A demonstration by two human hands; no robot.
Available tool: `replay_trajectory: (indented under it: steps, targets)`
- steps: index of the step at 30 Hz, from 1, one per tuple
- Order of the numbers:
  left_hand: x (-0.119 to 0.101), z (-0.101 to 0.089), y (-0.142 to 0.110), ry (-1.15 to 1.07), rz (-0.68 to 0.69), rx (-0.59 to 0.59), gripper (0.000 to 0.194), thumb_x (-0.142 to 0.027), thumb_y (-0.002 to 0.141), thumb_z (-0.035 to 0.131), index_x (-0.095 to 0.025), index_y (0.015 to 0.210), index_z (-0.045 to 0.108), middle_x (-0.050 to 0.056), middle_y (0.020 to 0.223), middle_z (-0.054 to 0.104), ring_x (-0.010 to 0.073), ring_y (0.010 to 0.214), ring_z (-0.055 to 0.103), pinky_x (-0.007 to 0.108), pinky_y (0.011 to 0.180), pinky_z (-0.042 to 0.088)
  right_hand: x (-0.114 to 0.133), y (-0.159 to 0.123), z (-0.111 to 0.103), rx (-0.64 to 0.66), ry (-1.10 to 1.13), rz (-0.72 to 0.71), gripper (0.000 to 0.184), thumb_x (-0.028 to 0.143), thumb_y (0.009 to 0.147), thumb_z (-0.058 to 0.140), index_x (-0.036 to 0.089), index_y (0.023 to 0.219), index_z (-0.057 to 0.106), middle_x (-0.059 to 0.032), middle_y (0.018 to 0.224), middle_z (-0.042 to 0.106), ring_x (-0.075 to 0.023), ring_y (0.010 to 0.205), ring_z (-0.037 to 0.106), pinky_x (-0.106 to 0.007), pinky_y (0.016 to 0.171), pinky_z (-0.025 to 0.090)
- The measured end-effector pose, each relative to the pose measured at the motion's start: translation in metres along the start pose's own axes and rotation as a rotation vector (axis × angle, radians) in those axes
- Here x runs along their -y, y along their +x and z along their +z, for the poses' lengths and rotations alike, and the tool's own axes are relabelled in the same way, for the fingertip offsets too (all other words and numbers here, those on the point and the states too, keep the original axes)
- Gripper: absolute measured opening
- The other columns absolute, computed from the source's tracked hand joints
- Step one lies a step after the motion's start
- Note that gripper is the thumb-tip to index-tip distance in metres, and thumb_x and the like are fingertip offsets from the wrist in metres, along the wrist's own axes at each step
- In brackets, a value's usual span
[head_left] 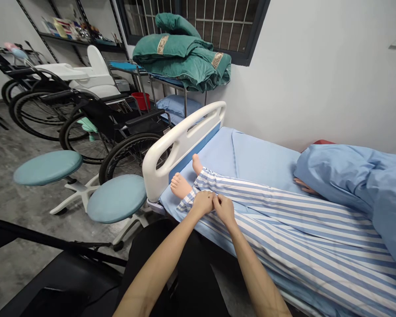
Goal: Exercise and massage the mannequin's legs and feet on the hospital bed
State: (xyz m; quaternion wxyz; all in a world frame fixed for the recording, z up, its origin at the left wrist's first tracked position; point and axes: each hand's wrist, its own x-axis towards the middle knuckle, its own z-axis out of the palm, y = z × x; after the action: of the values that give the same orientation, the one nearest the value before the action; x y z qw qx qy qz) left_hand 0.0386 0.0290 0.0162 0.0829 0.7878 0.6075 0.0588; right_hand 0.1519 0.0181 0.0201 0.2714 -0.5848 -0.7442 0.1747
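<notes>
A figure with smooth, doll-like bare feet lies on the bed in blue-and-white striped trousers. My left hand is closed over the nearer trouser leg just above the ankle, its fingers curled out of sight. Right beside it, almost touching, my right hand closes on the same leg with bent fingers, partly hidden. The nearer foot points up, left of my hands. Behind it, the other foot sticks out of the far trouser cuff.
A white footboard stands beyond the feet, and a blue quilt covers the figure's upper part. Left of the bed are two round stools, wheelchairs and a black chair. Green bedding is piled under the window.
</notes>
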Motion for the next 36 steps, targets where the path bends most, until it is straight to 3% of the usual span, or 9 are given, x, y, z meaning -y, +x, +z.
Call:
replay_trajectory:
  steps: [36]
  targets:
    - [0.0014,0.0032,-0.0009,-0.011,0.018,-0.057,0.027,-0.027,0.087,0.037,-0.015,0.094,0.060,0.010,0.096,0.068,0.0234,0.089,0.062,0.036,0.077,0.048,0.0008,-0.0002,0.0000,0.001,-0.001,0.010,0.038,0.035,0.088,0.035,0.019,0.055,0.046,0.0006,0.053,0.052,-0.0122,0.053,0.043,-0.025,0.053,0.020]
